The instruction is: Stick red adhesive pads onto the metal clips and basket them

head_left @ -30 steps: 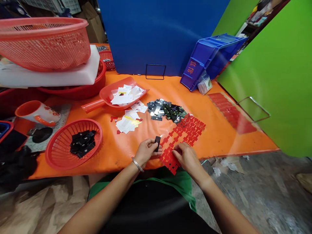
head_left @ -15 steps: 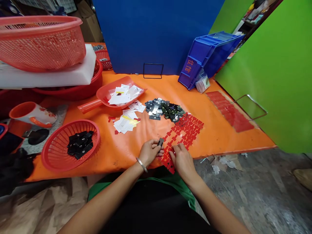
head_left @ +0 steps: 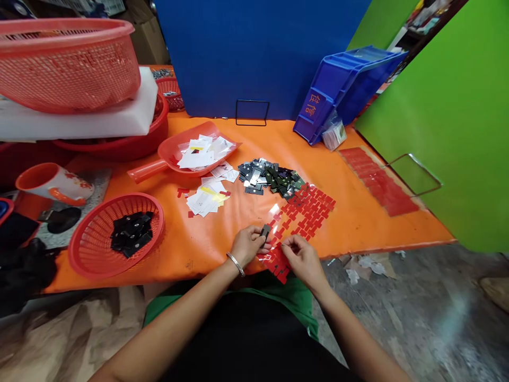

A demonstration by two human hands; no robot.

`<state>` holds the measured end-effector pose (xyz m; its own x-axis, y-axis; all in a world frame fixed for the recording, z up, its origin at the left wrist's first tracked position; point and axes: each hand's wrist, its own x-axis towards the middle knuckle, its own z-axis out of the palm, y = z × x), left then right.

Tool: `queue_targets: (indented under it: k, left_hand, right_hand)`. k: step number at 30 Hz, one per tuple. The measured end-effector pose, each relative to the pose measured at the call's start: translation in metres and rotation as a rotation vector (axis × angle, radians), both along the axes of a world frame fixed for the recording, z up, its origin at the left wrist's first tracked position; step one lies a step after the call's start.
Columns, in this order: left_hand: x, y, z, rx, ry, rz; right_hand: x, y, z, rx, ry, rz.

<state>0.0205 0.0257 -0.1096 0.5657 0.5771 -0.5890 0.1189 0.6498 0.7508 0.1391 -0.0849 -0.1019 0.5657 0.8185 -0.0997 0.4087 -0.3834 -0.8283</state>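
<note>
My left hand [head_left: 247, 246] pinches a small black rectangular plate [head_left: 265, 231] near the table's front edge. Just right of it my right hand [head_left: 301, 257] is closed in a pinch over a sheet of red T-shaped stickers [head_left: 314, 204]; whatever lies between its fingertips is too small to make out. The sheet's near end reaches over the front edge. Beyond it lies a pile of dark and shiny plates [head_left: 254, 178]. At the left, a red basket [head_left: 77, 241] holds several black plates [head_left: 131, 233].
A red scoop [head_left: 147, 171] with paper slips stands behind more loose slips [head_left: 202, 201]. On the left are a mug [head_left: 55, 183] and a large stacked basket [head_left: 67, 69]. A blue bin [head_left: 314, 109] leans at the back right, near another red sheet [head_left: 382, 183].
My right hand has lifted slightly, its fingertips drawn closer together. My left hand keeps its grip on the black plate. The whole view has shifted a little.
</note>
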Motion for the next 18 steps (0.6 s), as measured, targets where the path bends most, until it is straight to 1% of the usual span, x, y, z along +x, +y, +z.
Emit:
queue_targets:
  k: [3, 5, 7, 10, 13, 18]
  left_hand:
    - [-0.002, 0.001, 0.002, -0.026, -0.008, 0.007]
    - [-0.005, 0.004, 0.003, -0.055, -0.040, -0.013]
    - [-0.009, 0.007, 0.003, -0.100, -0.092, -0.051]
    - [-0.014, 0.012, 0.003, -0.153, -0.158, -0.105]
    - [-0.016, 0.013, 0.002, -0.156, -0.189, -0.129]
    - [-0.015, 0.012, 0.003, -0.156, -0.180, -0.118]
  right_hand:
    - [0.005, -0.002, 0.008, 0.081, 0.236, -0.104]
    - [0.004, 0.000, 0.013, 0.129, 0.302, -0.149]
    - [-0.001, 0.006, 0.015, 0.184, 0.323, -0.141]
    - [-0.013, 0.018, 0.009, 0.257, 0.356, -0.089]
    - [-0.022, 0.026, 0.000, 0.277, 0.410, -0.058]
    - [-0.024, 0.030, -0.006, 0.289, 0.433, -0.077]
